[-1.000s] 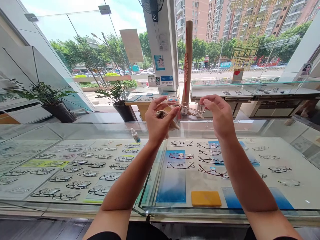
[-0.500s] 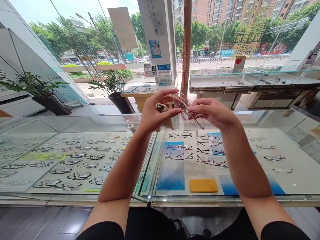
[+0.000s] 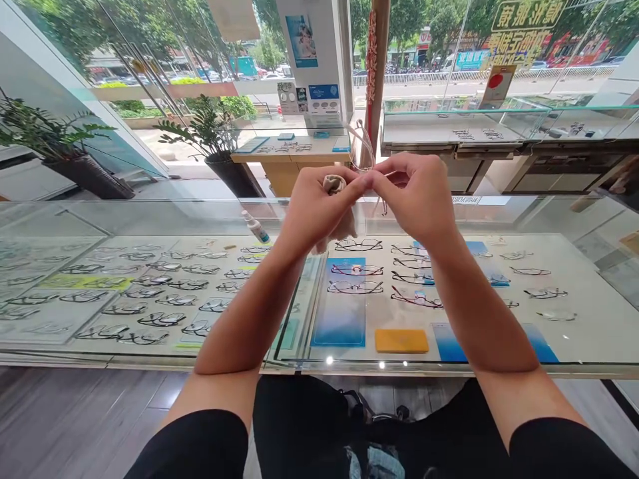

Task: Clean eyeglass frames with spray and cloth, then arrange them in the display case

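Note:
Thin-framed eyeglasses (image 3: 363, 143) are held up in front of me, above the glass display case (image 3: 319, 219). My left hand (image 3: 324, 206) pinches them with thumb and finger, and a crumpled beige cloth (image 3: 344, 225) is tucked in its palm and hangs below. My right hand (image 3: 417, 196) is closed with its thumb and fingertips at the same spot on the frame, touching my left fingertips. One lens rim stands upright above the hands; the rest of the glasses is partly hidden by the fingers.
Rows of eyeglasses (image 3: 354, 287) and a yellow case (image 3: 401, 340) lie inside the display case. A small spray bottle (image 3: 255, 227) stands left of my hands. Potted plants (image 3: 212, 143) and another glass counter (image 3: 449, 126) are beyond.
The glasses have turned from slanting sideways to more upright. Both hands have come together, their fingertips now meeting on the frame. The view has tilted down.

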{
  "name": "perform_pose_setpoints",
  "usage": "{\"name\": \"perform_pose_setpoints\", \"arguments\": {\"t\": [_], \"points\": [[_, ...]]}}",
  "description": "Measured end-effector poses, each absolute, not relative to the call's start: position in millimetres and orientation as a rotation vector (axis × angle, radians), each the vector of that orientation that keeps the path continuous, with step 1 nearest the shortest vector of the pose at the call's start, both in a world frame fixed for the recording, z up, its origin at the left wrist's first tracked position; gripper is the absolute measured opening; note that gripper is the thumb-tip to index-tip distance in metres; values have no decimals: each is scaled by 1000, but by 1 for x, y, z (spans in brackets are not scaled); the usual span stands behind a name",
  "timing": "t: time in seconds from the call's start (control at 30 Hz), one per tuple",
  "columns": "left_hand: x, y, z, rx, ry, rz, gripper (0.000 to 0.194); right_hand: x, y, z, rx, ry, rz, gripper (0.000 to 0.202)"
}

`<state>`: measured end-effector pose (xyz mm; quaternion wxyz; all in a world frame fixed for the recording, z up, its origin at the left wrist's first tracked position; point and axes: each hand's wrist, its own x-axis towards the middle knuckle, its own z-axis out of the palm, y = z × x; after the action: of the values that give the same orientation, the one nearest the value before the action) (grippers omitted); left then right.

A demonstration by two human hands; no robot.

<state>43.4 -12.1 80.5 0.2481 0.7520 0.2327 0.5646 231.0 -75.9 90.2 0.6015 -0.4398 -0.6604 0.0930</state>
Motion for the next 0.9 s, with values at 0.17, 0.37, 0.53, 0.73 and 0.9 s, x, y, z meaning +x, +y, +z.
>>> {"name": "perform_pose_setpoints", "arguments": {"t": [0.17, 0.37, 0.53, 0.73, 0.9], "points": [[41, 5, 77, 1948, 640, 1391, 23, 224, -71, 83, -1072, -1552, 168, 12], [37, 23, 71, 2048, 738, 1415, 31, 222, -72, 86, -1163, -1644, 147, 4], [31, 34, 67, 2204, 735, 1412, 36, 225, -81, 94, -1246, -1721, 162, 8], [28, 32, 69, 2588, 786, 835, 10, 242, -92, 111, -1295, -1605, 45, 35], [51, 22, 60, 2740, 1056, -58, 10, 245, -96, 117, -1282, -1600, 12, 43]]}}
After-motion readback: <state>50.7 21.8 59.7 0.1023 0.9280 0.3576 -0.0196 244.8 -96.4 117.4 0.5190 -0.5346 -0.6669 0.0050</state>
